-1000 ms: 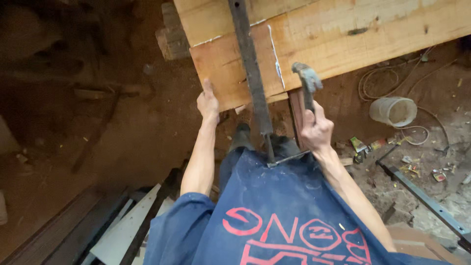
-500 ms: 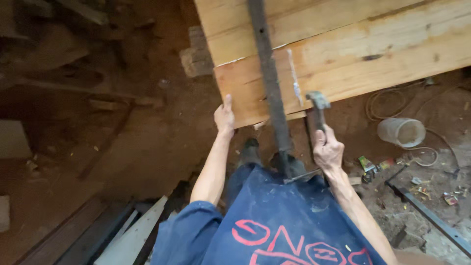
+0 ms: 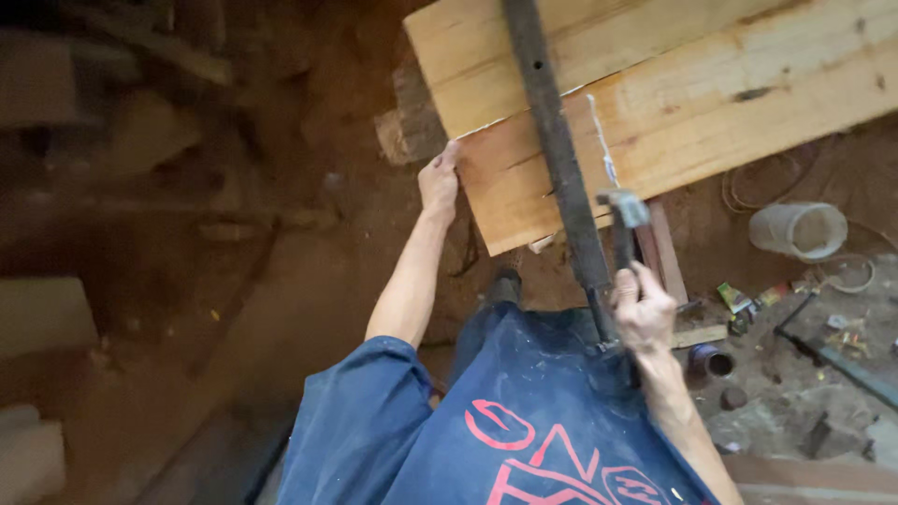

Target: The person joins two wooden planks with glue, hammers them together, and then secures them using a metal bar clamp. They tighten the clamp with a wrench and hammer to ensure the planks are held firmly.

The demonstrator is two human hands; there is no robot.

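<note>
Since half a second ago, the left hand (image 3: 439, 181) has slid up along the end of the wooden boards (image 3: 655, 103) and now rests at the near-left corner of the lower board, fingers laid flat against its edge rather than wrapped round anything; its grip is open. The right hand (image 3: 642, 310) has stayed low beside the dark metal bar (image 3: 557, 159), and its grip is closed around the handle of a hammer (image 3: 624, 213). The hammer head stands above the fist, just beside the bar and over the near edge of the boards, much where it was earlier. The view has swung a little, so the boards sit further right in the frame.

The boards lie side by side, pale and slanting up to the right, with the bar crossing them from the top down to the person's blue shirt (image 3: 505, 411). A white plastic cup (image 3: 798, 230) lies on the dirt floor (image 3: 309, 281) to the right, well apart from the hammer, among scattered small debris.
</note>
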